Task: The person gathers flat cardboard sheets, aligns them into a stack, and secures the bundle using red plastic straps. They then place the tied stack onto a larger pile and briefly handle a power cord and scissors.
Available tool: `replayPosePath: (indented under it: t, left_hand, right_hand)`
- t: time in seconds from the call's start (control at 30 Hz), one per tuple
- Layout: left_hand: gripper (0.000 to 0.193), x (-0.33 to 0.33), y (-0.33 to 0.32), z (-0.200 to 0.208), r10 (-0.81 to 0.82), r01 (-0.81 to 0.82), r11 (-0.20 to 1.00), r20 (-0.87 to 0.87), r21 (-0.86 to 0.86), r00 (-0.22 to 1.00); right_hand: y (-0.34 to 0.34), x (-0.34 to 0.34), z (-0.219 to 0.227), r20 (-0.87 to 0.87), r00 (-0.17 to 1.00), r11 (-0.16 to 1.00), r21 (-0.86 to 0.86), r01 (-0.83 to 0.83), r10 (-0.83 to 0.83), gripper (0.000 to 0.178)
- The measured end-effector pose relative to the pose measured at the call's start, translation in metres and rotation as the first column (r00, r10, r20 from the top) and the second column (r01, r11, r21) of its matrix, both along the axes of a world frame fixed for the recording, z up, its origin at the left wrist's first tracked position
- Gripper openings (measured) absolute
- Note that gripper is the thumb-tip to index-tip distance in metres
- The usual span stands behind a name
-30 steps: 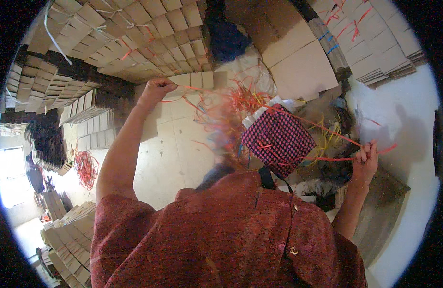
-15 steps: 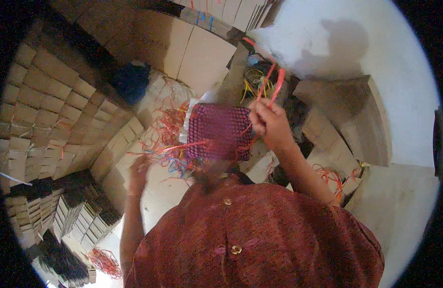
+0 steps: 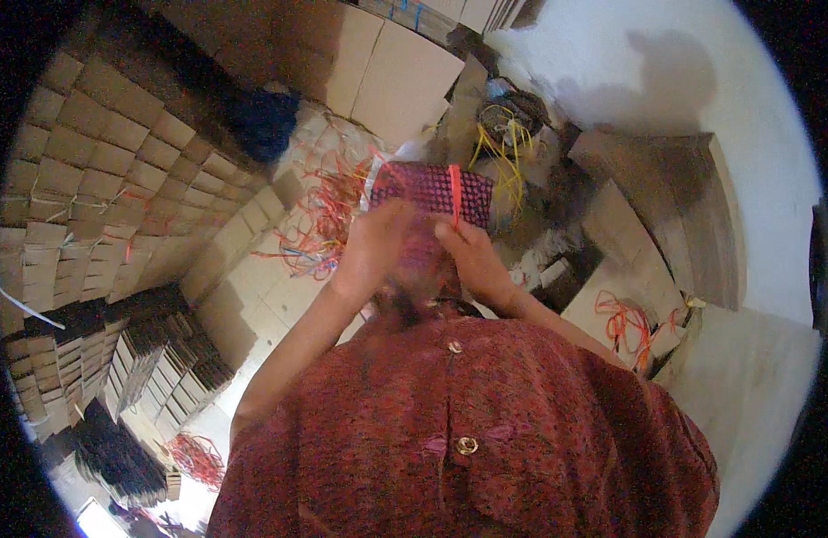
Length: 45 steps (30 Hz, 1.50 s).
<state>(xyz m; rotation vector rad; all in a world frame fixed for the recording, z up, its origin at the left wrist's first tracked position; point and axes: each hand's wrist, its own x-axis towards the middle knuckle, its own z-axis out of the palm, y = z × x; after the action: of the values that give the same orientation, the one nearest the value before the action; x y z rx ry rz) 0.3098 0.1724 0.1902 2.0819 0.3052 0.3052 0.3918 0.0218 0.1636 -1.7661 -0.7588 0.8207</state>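
Observation:
In front of my chest lies a flat rectangular piece with a purple-and-black checked pattern (image 3: pixel 405 182). A red plastic strap (image 3: pixel 456 184) runs across its right part. My right hand (image 3: pixel 479 262) is closed on the near end of that strap, thumb and fingers pressed together. My left hand (image 3: pixel 371 247) is over the near left part of the checked piece, blurred, with its fingers bunched. What those fingers grip is hidden. Both hands cover much of the piece's near side.
Loose red straps (image 3: pixel 329 206) lie heaped on the floor at left, yellow straps (image 3: pixel 508 148) beyond at right. Stacked cardboard (image 3: pixel 91 179) lines the left side; more cardboard sheets (image 3: pixel 670 211) lean by the white wall (image 3: pixel 755 117). Another red strap tangle (image 3: pixel 625 318) lies at right.
My left hand has come in from the left onto the checked piece. My right hand has moved down and nearer, and the raised red strap now lies across the piece.

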Motion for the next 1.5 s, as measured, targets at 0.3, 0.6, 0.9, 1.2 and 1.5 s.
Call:
replayPosePath:
  t: [0.3,0.6,0.9,1.2,1.5]
  left_hand:
    - [0.019,-0.002,-0.018,0.016,-0.066,0.141,0.972,-0.362,0.187,0.930]
    - [0.028,-0.008,-0.029,-0.038,-0.080,0.063,0.995,-0.276,-0.072,0.958]
    - [0.023,-0.069,-0.004,-0.089,-0.098,0.034,0.969,-0.253,-0.243,0.962]
    - [0.016,-0.170,0.099,-0.077,0.192,-0.198,0.980,-0.389,0.025,0.901]
    - [0.023,-0.190,0.204,-0.119,-0.142,0.150,0.987,-0.728,-0.054,0.670]
  right_hand:
    - [0.007,0.002,0.001,0.015,0.994,0.991,0.076,-0.108,0.107,0.037]
    - [0.001,0.000,-0.014,0.189,0.979,0.997,0.034,0.076,-0.081,0.017]
    - [-0.048,0.069,0.020,0.740,0.667,0.972,-0.085,0.219,-0.085,0.014]
    - [-0.290,0.155,-0.066,0.620,0.614,0.700,-0.141,0.700,-0.489,0.011]
    - [-0.358,0.002,-0.034,0.582,0.294,0.124,-0.313,0.942,-0.758,0.016]
